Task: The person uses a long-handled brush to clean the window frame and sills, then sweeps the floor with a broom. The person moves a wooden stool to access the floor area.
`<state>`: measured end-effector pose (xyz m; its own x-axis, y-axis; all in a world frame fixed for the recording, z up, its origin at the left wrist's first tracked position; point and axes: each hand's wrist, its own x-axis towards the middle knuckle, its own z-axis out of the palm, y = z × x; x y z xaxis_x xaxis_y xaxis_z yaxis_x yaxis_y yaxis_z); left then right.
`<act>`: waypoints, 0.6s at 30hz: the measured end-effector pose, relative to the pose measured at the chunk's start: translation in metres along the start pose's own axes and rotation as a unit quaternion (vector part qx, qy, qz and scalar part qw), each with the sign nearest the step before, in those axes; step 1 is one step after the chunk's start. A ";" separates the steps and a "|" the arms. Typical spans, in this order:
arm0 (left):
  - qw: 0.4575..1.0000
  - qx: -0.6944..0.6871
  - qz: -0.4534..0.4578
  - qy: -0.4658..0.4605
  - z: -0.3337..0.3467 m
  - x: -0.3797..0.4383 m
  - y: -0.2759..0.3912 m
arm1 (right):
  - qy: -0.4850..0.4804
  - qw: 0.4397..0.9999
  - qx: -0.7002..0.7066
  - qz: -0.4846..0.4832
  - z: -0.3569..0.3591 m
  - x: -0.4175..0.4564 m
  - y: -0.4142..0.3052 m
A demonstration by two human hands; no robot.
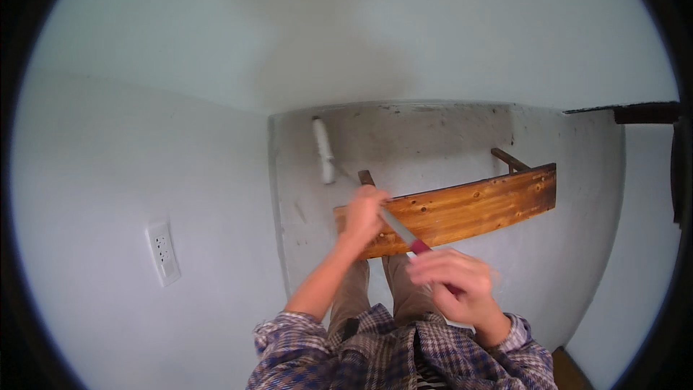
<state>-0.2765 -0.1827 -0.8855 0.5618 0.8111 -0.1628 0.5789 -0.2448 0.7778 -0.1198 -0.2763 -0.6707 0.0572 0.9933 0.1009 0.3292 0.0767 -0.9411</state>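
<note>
My left hand (366, 215) is closed around the upper part of a paint roller's long handle. Lower down, my right hand (457, 284) grips the same handle at its dark red section; both hands are slightly blurred. Between them runs a bare grey length of the pole (398, 226). At the far end, beyond my left hand, is the white roller sleeve (323, 149), joined by a thin metal frame. It lies over a grey, stained surface, and I cannot tell whether it touches. Below my left hand stands a varnished wooden bench (471, 203) with dark knots.
A white electrical outlet plate (163, 253) sits on the pale left wall (97, 189). The bench's brown leg (509, 160) juts out at the right. Dark wooden pieces (647, 114) stand at the right edge. My trouser legs (349, 287) show below the bench.
</note>
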 end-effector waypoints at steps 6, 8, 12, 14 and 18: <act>0.989 0.111 -0.008 -0.099 0.038 0.058 -0.076 | 0.167 0.912 0.268 0.260 0.027 -0.013 0.130; 0.993 0.085 0.033 -0.080 0.099 0.069 -0.066 | 0.202 0.913 0.207 0.286 0.001 -0.030 0.114; 0.976 -0.047 0.151 -0.150 0.192 0.101 0.033 | 0.280 0.899 0.066 0.330 -0.050 -0.052 0.067; 0.964 -0.077 0.174 -0.188 0.206 0.104 0.070 | 0.328 0.885 0.050 0.328 -0.060 -0.055 0.053; 0.960 -0.091 0.208 -0.161 0.182 0.091 0.089 | 0.186 0.952 -0.034 0.240 -0.074 -0.062 0.021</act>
<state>-0.0665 -0.2276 -0.9414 0.8930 0.4491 0.0290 0.1680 -0.3925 0.9043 -0.0469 -0.3426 -0.6733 0.5417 0.8124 -0.2159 0.2408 -0.3960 -0.8861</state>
